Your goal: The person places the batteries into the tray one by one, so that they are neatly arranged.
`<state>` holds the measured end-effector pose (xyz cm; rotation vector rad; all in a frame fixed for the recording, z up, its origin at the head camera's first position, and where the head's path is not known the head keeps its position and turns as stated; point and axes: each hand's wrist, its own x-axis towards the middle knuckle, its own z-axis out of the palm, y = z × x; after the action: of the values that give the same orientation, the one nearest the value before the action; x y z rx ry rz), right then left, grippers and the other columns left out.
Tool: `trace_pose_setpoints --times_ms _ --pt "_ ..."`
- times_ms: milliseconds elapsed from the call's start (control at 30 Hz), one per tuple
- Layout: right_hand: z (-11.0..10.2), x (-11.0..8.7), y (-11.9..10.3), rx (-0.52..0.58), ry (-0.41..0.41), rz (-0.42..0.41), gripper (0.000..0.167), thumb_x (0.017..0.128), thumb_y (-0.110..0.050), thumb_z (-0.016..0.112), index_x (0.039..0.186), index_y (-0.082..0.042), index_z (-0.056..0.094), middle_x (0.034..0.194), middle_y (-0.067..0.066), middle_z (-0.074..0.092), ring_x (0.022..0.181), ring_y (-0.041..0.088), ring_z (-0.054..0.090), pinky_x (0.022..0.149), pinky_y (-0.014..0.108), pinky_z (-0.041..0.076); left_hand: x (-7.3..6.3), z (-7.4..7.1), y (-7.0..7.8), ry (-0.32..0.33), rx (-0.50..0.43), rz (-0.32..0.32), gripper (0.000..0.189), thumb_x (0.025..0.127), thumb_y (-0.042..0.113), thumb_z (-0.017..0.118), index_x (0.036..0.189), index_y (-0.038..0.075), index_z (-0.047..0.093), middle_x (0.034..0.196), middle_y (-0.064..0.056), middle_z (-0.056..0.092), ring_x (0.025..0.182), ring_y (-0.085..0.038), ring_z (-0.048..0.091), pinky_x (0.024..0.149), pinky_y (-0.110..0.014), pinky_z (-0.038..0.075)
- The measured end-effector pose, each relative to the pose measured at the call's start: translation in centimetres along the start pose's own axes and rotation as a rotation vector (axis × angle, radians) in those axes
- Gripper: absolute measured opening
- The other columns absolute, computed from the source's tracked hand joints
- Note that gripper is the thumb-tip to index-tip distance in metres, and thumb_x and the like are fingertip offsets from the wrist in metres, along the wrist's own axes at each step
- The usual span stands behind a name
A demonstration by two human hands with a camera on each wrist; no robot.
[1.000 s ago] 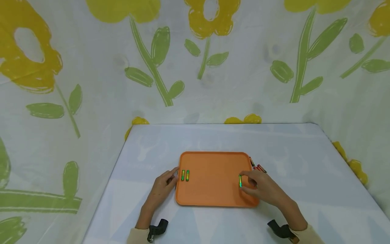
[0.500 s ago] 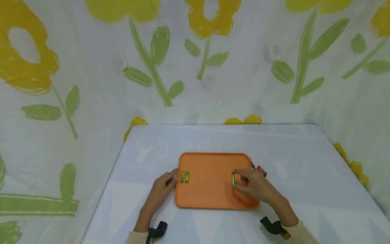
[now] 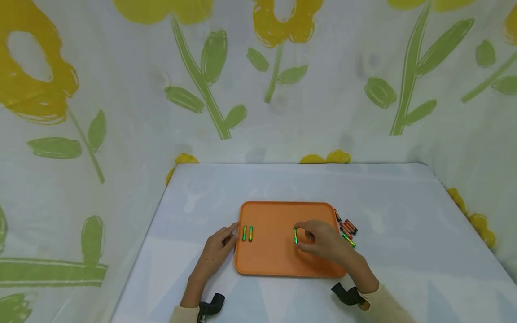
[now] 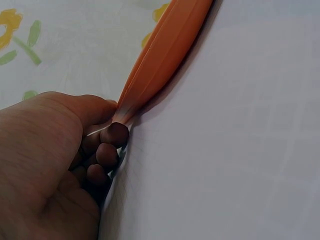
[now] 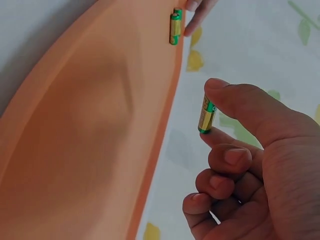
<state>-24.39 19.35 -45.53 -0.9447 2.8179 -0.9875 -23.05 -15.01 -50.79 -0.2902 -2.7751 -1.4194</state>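
Between thumb and index finger, my right hand pinches a small green-and-gold battery by its two ends. It hangs over the right-middle part of the orange tray; the other fingers are curled in, as the right wrist view shows. My left hand touches the tray's left edge with the tips of thumb and index finger, set apart along the rim. Just inside that edge, two green-and-yellow batteries lie side by side, a left battery and a right battery.
Against the tray's right side lie several red-and-black batteries and a green battery, partly beside my right forearm. The table has a pale patterned cloth. A flower-printed curtain hangs behind and at both sides.
My right hand has carried the pinched battery leftward across the tray, uncovering more batteries at the tray's right side. The left hand stays at the rim; the head view shifts slightly.
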Motion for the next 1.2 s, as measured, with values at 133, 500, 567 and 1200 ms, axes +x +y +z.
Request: trace_pose_setpoints --times_ms 133,500,567,1200 --pt "0.9 0.6 -0.3 -0.026 -0.016 -0.020 0.039 0.083 -0.024 0.084 0.116 -0.009 0.070 0.067 -0.015 0.034 0.066 0.004 0.035 0.058 0.024 0.032 -0.3 0.1 0.0 -0.001 0.004 0.006 0.043 0.101 0.021 0.063 0.143 0.015 0.058 0.080 0.007 0.053 0.067 -0.008 0.046 0.059 -0.023 0.041" --pt "2.0 2.6 -1.3 0.014 -0.096 0.015 0.037 0.087 -0.027 0.081 0.119 -0.012 0.069 0.066 -0.012 0.035 0.062 0.004 0.035 0.056 0.023 0.030 -0.3 0.0 -0.2 0.011 -0.006 0.030 0.043 0.101 0.019 0.063 0.143 0.014 0.058 0.081 0.008 0.053 0.067 -0.007 0.046 0.058 -0.024 0.041" --pt "2.2 3.0 -1.4 0.021 -0.104 0.017 0.037 0.087 -0.027 0.081 0.118 -0.013 0.069 0.066 -0.012 0.036 0.062 0.004 0.035 0.055 0.023 0.030 -0.3 -0.1 -0.3 0.007 -0.013 0.021 0.043 0.101 0.019 0.063 0.143 0.016 0.058 0.082 0.008 0.053 0.067 -0.007 0.046 0.059 -0.024 0.041" --pt "4.1 6.6 -2.8 0.013 -0.176 0.032 0.035 0.088 -0.030 0.079 0.117 -0.015 0.070 0.067 -0.009 0.040 0.063 0.006 0.040 0.056 0.024 0.031 -0.1 -0.1 -0.1 0.016 -0.003 0.054 0.043 0.101 0.020 0.063 0.143 0.013 0.058 0.080 0.009 0.053 0.066 -0.006 0.045 0.058 -0.023 0.041"
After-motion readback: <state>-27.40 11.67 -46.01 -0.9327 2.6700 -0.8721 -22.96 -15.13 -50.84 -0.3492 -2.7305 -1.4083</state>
